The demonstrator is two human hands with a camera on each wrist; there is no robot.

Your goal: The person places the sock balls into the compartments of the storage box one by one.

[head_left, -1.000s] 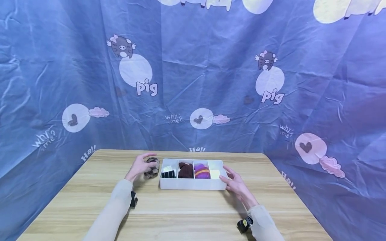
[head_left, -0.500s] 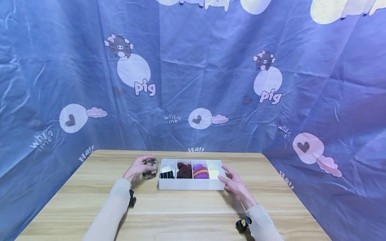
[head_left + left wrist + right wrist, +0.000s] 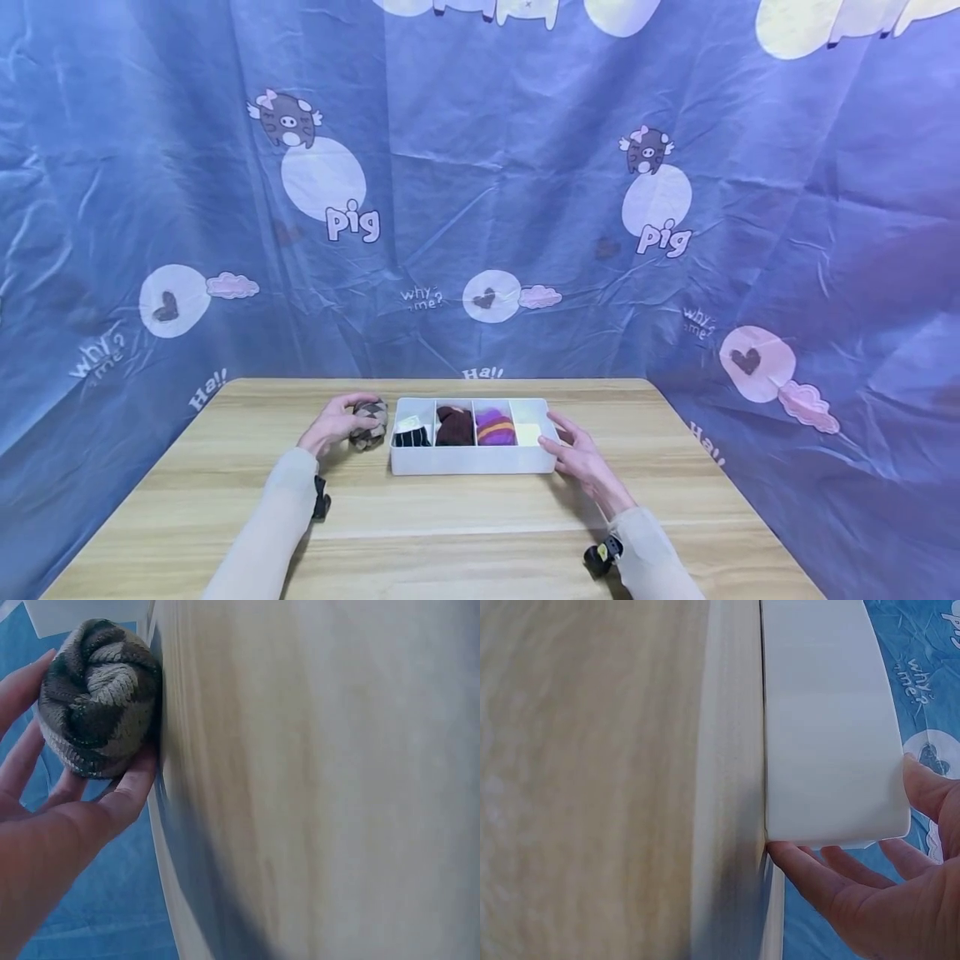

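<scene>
In the left wrist view, a balled-up sock (image 3: 101, 697) with a dark and pale grey-brown pattern stands on the table. My left hand (image 3: 335, 422) curls its fingers and thumb round it. Just right of it in the head view is a white divided box (image 3: 472, 461). Inside are a black sock with white lines (image 3: 412, 435), a dark brown sock (image 3: 454, 427) and a purple sock with an orange stripe (image 3: 495, 428), each in its own compartment. The rightmost compartment holds no sock. My right hand (image 3: 587, 462) holds the box's right end, thumb near the front rim, fingers against the end wall.
The light wooden table (image 3: 450, 533) reaches toward me and out to both sides. A blue printed curtain (image 3: 450, 208) hangs directly behind it and along both sides. A dark wrist camera (image 3: 602, 557) sits on my right sleeve, another on my left.
My left fingers have lowered and drawn in closer round the balled sock. The head view has turned slightly right. Box and right hand stay as they were.
</scene>
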